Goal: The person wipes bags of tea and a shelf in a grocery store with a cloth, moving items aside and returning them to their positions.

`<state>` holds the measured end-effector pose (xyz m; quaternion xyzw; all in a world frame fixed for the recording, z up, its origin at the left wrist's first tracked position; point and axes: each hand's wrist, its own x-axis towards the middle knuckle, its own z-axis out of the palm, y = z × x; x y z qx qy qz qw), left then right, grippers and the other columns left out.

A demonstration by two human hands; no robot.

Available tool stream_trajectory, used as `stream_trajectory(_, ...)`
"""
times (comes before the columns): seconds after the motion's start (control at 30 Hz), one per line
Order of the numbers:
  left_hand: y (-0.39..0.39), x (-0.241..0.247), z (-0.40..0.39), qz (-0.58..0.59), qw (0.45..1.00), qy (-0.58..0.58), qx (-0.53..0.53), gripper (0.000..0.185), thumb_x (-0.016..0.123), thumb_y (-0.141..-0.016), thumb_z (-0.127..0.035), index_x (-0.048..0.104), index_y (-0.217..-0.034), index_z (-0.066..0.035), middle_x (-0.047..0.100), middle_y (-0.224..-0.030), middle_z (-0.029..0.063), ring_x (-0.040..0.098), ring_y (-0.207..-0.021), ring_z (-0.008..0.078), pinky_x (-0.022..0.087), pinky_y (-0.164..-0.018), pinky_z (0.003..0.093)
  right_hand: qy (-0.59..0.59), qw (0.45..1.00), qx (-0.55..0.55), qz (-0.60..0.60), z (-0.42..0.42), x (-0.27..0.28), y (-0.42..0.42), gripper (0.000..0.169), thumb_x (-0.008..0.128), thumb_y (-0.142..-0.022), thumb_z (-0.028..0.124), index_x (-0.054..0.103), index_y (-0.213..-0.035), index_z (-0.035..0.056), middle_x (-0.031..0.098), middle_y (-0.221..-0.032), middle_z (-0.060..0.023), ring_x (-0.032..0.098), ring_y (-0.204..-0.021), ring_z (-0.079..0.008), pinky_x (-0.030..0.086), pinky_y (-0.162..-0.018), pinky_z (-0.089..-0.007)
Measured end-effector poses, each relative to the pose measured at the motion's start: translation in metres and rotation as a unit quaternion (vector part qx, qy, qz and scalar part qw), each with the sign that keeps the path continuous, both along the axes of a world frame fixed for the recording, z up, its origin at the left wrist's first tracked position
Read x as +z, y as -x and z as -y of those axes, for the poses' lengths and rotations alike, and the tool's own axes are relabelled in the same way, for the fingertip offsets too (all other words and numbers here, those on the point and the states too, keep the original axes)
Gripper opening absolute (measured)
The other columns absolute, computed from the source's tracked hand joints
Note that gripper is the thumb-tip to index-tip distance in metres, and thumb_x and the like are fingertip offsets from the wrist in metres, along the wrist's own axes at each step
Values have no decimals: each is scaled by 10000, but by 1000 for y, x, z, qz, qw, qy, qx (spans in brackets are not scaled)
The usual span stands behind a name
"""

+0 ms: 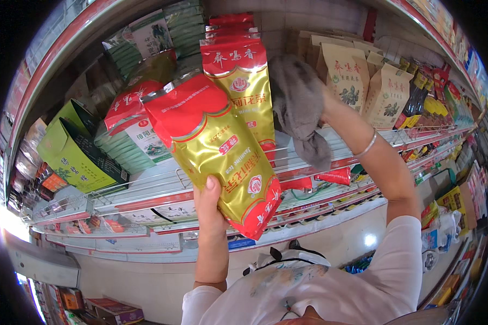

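Note:
My left hand [211,203] grips a red and gold foil bag of jasmine tea [227,150], thumb on its front, in front of the shelf. A grey-brown cloth [299,105] covers most of my right hand [323,99], whose fingers are hidden under it. The cloth hangs over the shelf, between a row of similar foil tea bags [238,61] and several brown paper tea bags [345,77]. Left of the held bag, another red and gold bag [132,101] lies on stacked pale green tea packs [122,150].
Green tea boxes [81,150] stand at the shelf's left. A wire guard and price rail [158,203] run along the shelf's front edge. Small packets [431,101] fill the right part. Lower shelves [142,243] lie beneath, above a tiled floor [146,284]. Cartons [114,310] sit at lower left.

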<state>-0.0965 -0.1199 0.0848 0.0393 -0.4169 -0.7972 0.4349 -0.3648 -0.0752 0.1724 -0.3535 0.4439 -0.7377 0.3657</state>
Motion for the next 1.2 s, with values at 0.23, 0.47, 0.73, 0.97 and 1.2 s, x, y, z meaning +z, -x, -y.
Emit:
stream_trajectory(0.23, -4, 5, 2, 0, 1000, 2, -14, 550, 513, -930, -294, 320, -1352, 2, 493, -1263, 150, 554, -1104, 232, 483, -901, 372, 190, 817, -251, -483, 10, -7, 21, 320, 588, -879, 159, 513, -1169, 45, 594, -1107, -85, 587, -942, -159, 493, -777, -271)
stream_trajectory(0.47, -3, 15, 4, 4, 1000, 2, -29, 524, 473, -953, -306, 329, -1347, 8, 493, -1270, 165, 579, -1081, 243, 506, -881, 378, 126, 579, -288, -752, -2, 55, -47, 445, 640, -704, 152, 566, -1141, 123, 558, -1226, -110, 469, -1163, -360, 406, -975, -457)
stream_trajectory(0.73, -1, 14, 4, -14, 999, -12, -28, 533, 446, -966, -317, 301, -1364, 7, 489, -1278, 166, 577, -1089, 249, 504, -887, 382, 140, 610, -132, -769, -15, 35, -42, 336, 644, -751, 272, 594, -1039, 106, 564, -1235, -85, 488, -1159, -379, 408, -984, -450)
stream_trajectory(0.97, 1, 14, 4, -4, 1000, 13, -26, 555, 446, -963, -330, 292, -1370, 15, 492, -1277, 172, 566, -1104, 252, 487, -908, 382, 108, 680, 8, -725, -65, 0, -43, 357, 661, -732, 243, 580, -1035, 73, 575, -1162, -109, 507, -1106, -383, 400, -975, -440)
stream_trajectory(1.2, -21, 0, -13, -99, 991, -76, 37, 769, 363, -904, -595, 216, -1444, -67, 350, -1418, 214, 504, -1179, 377, 447, -969, 487, 159, 876, -67, -451, -92, 4, -2, 505, 727, -696, 290, 580, -1118, 58, 604, -1046, -125, 588, -948, -239, 449, -832, -349)
